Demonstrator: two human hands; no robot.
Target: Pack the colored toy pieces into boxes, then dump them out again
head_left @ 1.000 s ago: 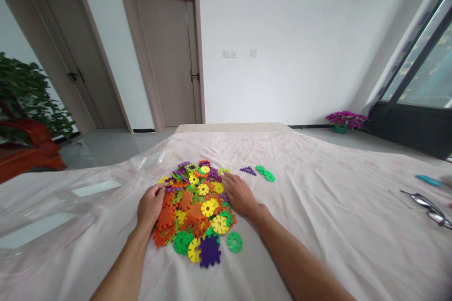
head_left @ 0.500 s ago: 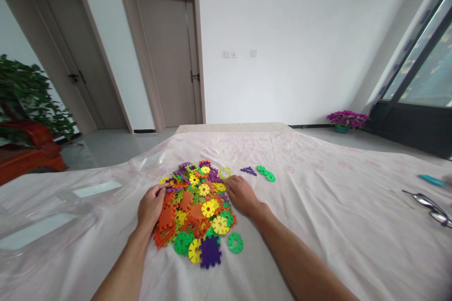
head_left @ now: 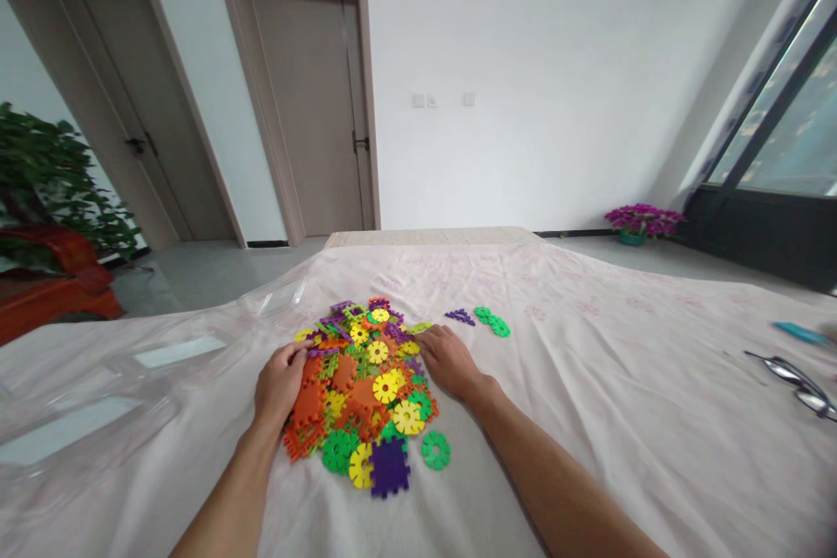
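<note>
A heap of flat plastic interlocking pieces (head_left: 363, 384) in orange, yellow, green and purple lies on a pale pink cloth (head_left: 588, 384). My left hand (head_left: 280, 382) rests against the heap's left side, fingers curled onto the pieces. My right hand (head_left: 449, 360) is at the heap's right edge, its fingers pinched on a yellow-green piece (head_left: 419, 328). A purple square piece (head_left: 390, 466) and a green round piece (head_left: 435, 450) lie at the near edge of the heap.
A small purple piece (head_left: 460, 316) and a row of green round pieces (head_left: 493, 321) lie apart behind my right hand. A clear plastic bag (head_left: 131, 366) lies at the left. Glasses (head_left: 794, 384) and a teal object (head_left: 799, 333) sit at the far right.
My right hand has drawn in slightly and its fingers have closed on the yellow-green piece at the heap's far right edge. My left hand has stayed put.
</note>
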